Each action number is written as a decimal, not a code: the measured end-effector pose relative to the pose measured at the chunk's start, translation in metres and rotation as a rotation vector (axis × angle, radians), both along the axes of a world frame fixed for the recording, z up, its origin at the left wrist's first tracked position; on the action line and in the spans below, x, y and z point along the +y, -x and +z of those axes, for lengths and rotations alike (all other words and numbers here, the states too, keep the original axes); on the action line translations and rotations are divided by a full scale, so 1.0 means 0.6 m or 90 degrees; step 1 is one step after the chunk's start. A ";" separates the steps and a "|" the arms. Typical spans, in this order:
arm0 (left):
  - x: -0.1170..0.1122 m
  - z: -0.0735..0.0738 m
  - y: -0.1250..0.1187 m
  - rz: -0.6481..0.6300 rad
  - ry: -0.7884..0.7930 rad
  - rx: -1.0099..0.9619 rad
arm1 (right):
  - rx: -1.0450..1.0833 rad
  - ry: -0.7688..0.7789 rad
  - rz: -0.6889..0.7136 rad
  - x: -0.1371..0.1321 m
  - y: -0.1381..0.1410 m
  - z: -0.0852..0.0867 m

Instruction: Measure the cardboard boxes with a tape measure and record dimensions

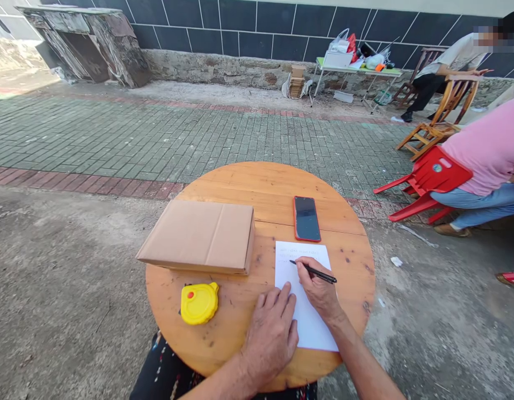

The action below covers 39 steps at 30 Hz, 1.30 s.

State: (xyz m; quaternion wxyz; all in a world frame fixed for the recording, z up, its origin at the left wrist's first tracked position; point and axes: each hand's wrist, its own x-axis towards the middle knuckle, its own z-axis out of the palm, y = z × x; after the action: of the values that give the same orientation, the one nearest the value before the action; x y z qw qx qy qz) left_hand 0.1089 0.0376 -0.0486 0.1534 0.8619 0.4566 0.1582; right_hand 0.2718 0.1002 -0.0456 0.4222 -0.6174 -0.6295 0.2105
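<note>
A sheet of white paper point(307, 328) lies on the round wooden table point(277, 183), with faint handwriting across its upper part. My right hand point(321, 291) grips a black pen point(319, 272), its tip at the lowest written line. Palm down, my left hand point(273, 328) lies flat over the sheet's left edge and the wood, fingers stretched out and holding nothing. Left of it sits a yellow tape measure point(199, 303) with a red button. Behind that rests a closed cardboard box point(202, 233). Just beyond the paper lies a phone point(307, 218) in a red case.
At the right, a person in a pink top point(490, 144) sits on a red plastic chair point(438, 175) near a wooden chair point(446, 114). Another person point(452, 61) sits farther back. A folding table point(365, 69) with bags and boxes stands along the wall.
</note>
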 end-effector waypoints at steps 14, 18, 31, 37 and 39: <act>0.002 0.004 0.002 -0.005 0.008 0.001 | 0.021 0.015 0.006 -0.003 -0.004 -0.004; 0.003 0.004 0.000 0.000 0.003 0.000 | 0.038 0.014 -0.025 -0.006 -0.006 -0.004; 0.000 0.004 -0.001 0.004 0.000 0.005 | 0.063 0.017 -0.054 -0.002 -0.002 -0.003; 0.002 0.006 -0.002 0.005 0.004 0.001 | 0.044 0.014 -0.049 -0.004 -0.002 -0.002; 0.003 0.005 -0.002 0.002 0.001 0.000 | 0.039 0.011 -0.048 -0.004 -0.001 -0.001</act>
State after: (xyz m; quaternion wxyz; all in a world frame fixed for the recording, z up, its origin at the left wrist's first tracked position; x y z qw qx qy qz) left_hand 0.1101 0.0394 -0.0454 0.1534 0.8610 0.4584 0.1579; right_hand 0.2727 0.0981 -0.0464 0.4434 -0.6376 -0.5908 0.2187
